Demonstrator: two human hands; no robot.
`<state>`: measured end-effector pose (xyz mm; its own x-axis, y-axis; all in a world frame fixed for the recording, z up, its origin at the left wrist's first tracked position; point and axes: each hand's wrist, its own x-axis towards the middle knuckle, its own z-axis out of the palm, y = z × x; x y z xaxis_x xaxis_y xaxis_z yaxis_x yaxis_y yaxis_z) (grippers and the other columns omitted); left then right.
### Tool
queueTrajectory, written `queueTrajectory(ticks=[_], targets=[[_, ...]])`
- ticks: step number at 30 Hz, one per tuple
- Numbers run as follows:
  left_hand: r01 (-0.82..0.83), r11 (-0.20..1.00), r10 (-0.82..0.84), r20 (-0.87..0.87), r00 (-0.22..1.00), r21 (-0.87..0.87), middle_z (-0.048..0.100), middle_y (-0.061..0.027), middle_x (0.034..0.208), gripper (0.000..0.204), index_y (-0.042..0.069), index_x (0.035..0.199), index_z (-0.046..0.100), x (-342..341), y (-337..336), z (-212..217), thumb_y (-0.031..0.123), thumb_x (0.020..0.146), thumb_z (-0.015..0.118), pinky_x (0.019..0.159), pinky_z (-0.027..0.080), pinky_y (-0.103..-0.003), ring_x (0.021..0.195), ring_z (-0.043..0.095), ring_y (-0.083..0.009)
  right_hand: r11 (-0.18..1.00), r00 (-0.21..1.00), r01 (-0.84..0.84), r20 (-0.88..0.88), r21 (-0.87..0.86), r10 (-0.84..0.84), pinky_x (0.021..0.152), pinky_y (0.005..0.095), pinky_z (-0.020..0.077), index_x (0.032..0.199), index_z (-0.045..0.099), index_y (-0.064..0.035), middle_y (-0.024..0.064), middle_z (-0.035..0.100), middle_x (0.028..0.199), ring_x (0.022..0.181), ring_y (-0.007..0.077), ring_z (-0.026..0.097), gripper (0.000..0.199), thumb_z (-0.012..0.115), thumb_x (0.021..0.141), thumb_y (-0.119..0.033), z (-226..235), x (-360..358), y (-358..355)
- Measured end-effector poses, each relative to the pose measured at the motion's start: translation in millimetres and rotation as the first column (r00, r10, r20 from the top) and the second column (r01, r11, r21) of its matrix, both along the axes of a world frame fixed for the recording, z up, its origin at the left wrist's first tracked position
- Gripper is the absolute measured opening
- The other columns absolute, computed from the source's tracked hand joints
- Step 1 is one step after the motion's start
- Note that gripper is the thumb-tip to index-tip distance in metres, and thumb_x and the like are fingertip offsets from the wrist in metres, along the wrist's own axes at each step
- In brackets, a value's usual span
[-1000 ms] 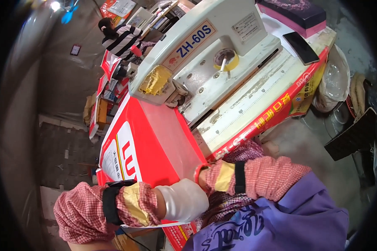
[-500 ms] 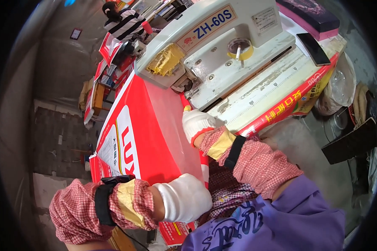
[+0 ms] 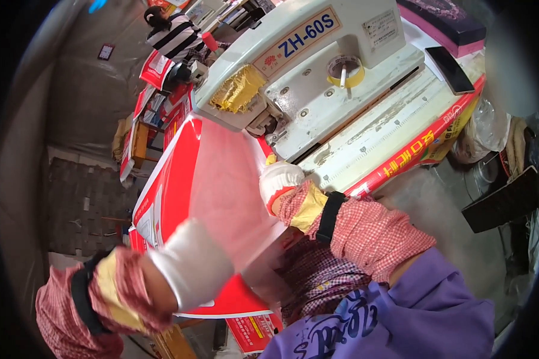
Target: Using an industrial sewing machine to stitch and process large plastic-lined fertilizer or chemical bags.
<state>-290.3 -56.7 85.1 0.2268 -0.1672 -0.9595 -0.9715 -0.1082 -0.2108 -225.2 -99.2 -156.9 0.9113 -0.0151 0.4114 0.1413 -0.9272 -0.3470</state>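
A large red-and-white plastic sack (image 3: 176,164) lies under the head of a grey-white sewing machine (image 3: 317,66), with a pale, blurred sheet-like part across its middle. My right hand (image 3: 280,180), in a white glove with a yellow fingertip showing, is closed at the sack's edge, just below the machine's presser area (image 3: 266,119). Its other fingers are hidden. My left hand (image 3: 194,266), also in a white glove, is over the lower left of the sack. It is smeared by motion and its fingers are hidden. Checked red sleeve covers wrap both forearms.
A yellow tape roll (image 3: 345,72) sits on the machine's base. A black phone (image 3: 449,70) and a dark box (image 3: 446,24) lie at the far right of the worktable (image 3: 371,143). Another person (image 3: 176,36) sits at the far left. A dark board (image 3: 502,200) leans at right.
My left hand has moved left and up from the sack's lower edge. The sack's printed face has shifted and a pale part now sweeps across it. My right hand has barely moved.
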Motion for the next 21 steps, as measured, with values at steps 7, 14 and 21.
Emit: queueTrajectory(ticks=[7,14,21], targets=[[-0.003,0.927,-0.032,-0.086,0.996,-0.374,0.061,-0.0070,0.062,0.013,0.011,0.068,0.066,-33,-17,-97,0.023,0.068,0.060,0.052,0.049,-0.038,0.059,0.062,-0.0256,0.993,0.991,0.086,-0.109,0.083,-0.077,0.051,0.0340,0.0451,0.082,0.067,-0.0051,0.0055,0.060,0.062,0.057,0.0196,0.058,0.017,0.057,0.075,-0.016,-33,47,41],[-0.059,0.984,0.061,0.007,0.998,-0.168,0.060,-0.0080,0.062,0.035,0.011,0.071,0.066,32,-53,-42,0.045,0.074,0.057,0.054,0.046,-0.039,0.065,0.061,-0.0269,0.970,0.972,0.235,-0.003,-0.065,-0.236,0.051,0.0350,0.0460,0.080,0.067,-0.0061,0.0050,0.059,0.060,0.056,0.0211,0.058,0.016,0.056,0.075,-0.017,-27,21,30],[-0.084,0.984,0.068,0.106,0.992,0.156,0.062,-0.0118,0.073,0.014,0.011,0.069,0.067,1,-6,-20,0.022,0.071,0.060,0.056,0.045,-0.037,0.067,0.057,-0.0273,0.997,0.996,-0.049,0.074,-0.062,0.053,0.048,0.0318,0.0413,0.087,0.062,0.0072,0.0069,0.051,0.053,0.046,0.0189,0.048,0.028,0.053,0.073,-0.016,-7,-10,2]])
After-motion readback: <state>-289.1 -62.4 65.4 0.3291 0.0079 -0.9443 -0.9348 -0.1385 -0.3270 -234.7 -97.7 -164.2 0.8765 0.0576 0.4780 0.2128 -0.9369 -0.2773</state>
